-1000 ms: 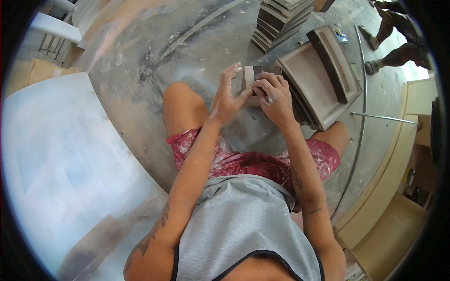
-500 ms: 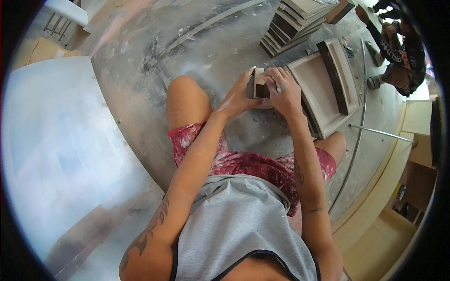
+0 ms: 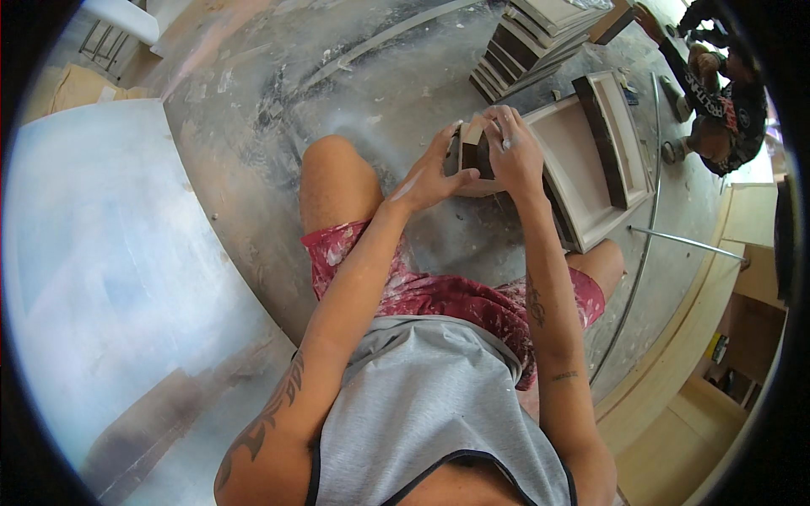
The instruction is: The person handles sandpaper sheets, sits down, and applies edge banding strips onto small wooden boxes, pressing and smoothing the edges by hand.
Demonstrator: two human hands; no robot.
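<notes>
Between my knees stands a small wooden drawer [image 3: 477, 187], its top edge partly dark brown and partly pale. My left hand [image 3: 432, 173] grips its left side, fingers along the outer face and thumb across the near side. At the upper right edge, my right hand [image 3: 516, 153] is closed with bent fingers pressed against the wood. Whatever lies under those fingers is hidden. White dust or paint marks both hands. Just right of my right hand lies a larger pale drawer [image 3: 576, 156] with dark edges.
A narrower drawer [image 3: 623, 135] rests on the larger one. Beyond stands a stack of drawers [image 3: 527, 51]. A pale panel [image 3: 126, 253] fills the left side. At the upper right another person [image 3: 717, 101] bends over. A metal rod [image 3: 688, 239] and wooden cabinet [image 3: 675, 371] lie right.
My right hand has slid up and slightly away along the drawer's edge, exposing more of the top. My left thumb now shows across the near side. The other person has shifted slightly.
</notes>
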